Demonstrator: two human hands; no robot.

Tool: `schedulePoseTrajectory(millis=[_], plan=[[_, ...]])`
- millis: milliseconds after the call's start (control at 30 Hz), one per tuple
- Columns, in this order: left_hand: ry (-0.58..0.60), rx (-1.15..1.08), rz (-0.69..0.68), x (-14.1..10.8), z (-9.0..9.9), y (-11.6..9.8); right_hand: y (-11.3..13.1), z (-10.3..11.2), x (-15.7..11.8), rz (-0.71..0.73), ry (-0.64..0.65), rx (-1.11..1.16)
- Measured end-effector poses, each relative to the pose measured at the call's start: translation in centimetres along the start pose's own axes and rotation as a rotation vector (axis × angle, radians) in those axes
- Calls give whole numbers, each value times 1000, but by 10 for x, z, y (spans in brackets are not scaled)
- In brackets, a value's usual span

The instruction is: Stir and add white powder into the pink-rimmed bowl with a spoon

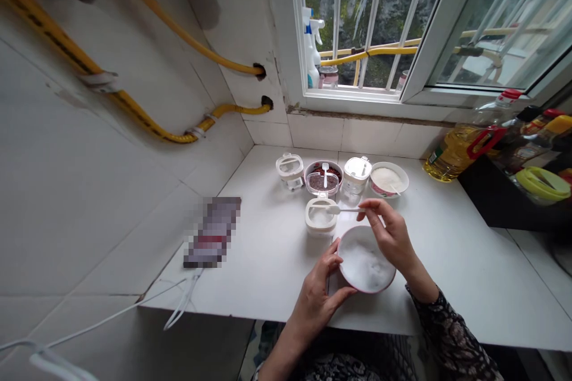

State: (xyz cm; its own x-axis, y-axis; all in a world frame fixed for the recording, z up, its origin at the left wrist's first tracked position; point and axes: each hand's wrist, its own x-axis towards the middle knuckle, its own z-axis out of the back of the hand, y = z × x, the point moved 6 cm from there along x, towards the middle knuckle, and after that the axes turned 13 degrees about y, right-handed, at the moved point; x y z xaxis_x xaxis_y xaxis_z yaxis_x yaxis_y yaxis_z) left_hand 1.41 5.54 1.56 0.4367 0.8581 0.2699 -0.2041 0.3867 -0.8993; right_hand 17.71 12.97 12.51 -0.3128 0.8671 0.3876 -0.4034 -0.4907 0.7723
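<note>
yellow gas hose (134,116) is seen clipped along the tiled wall at far left, and white cable (154,293) is draped over the edge of the desk (263,292). blurred flat object (213,232) is laid on the desk, its detail obscured. closed plastic tub (289,169) is placed near the back wall, and open tub (320,219) of white powder is set in front of dish of red-brown grains (323,178). white bowl (364,261) of white powder is cupped by the left grip (318,300), its curled fingers and thumb closed around the rim. small white spoon (345,210) is pinched by the right grip (388,235), thumb and fingers together, with its tip held over the open tub. capped jar (356,174) and pink-rimmed bowl (388,180) are placed further back, and bottle of yellow oil (456,152) is stood at far right.
</note>
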Motion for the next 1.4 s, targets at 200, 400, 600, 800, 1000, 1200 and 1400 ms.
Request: schedulePoseTrajectory(millis=[200, 400, 600, 800, 1000, 1200, 1400], plan=[[3, 6, -4, 1, 1, -4, 19, -19, -2, 317, 83, -388], [7, 27, 6, 0, 0, -1, 4, 9, -8, 60, -20, -32], [16, 22, 25, 0, 0, 1, -25, 11, -17, -200, 32, 252], [18, 20, 18, -1, -1, 1, -17, 6, -16, -86, 152, -128], [12, 28, 15, -2, 0, 2, -5, -19, -18, 85, 410, -239], [21, 22, 15, -2, 0, 1, -19, -3, -19, -125, 255, -75], [15, 26, 15, -2, 1, 0, -36, 4, -18, -336, 188, 197]])
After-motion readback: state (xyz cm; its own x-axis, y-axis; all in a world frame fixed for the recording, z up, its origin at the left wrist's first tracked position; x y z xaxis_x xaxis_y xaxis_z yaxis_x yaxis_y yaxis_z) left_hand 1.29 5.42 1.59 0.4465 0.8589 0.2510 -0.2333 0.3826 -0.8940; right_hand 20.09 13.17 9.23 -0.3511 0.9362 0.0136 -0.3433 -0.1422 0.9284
